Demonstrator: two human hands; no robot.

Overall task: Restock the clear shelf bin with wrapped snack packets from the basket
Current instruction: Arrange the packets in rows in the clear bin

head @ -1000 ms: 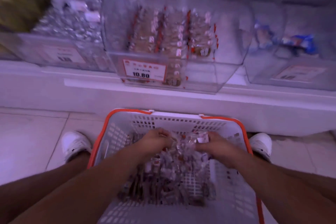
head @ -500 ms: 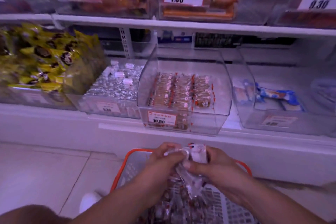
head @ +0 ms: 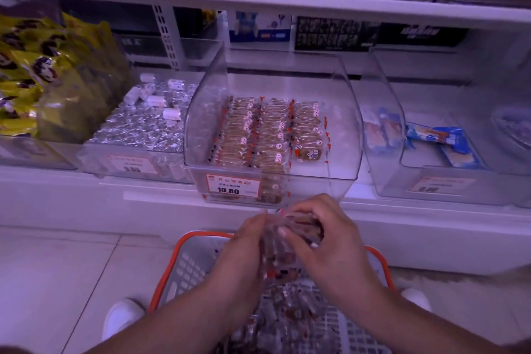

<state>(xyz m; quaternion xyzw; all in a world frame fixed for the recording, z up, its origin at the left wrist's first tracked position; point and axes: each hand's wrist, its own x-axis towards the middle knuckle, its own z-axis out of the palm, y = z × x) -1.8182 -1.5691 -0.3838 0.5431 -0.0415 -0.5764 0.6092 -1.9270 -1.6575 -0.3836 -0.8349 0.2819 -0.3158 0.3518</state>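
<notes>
Below the fingers, the orange-rimmed basket holds loose packets, while the left hand and right hand together clasp a bunch of clear-wrapped brown snack packets, and beyond them the clear shelf bin holds neat rows.

Two bare forearms come in from the bottom of the frame, with no sleeve, watch or band showing on either, and they end in the left hand and the right hand at lower centre. The nails that show are short and unpainted. White shoes appear at lower left and lower right.
</notes>
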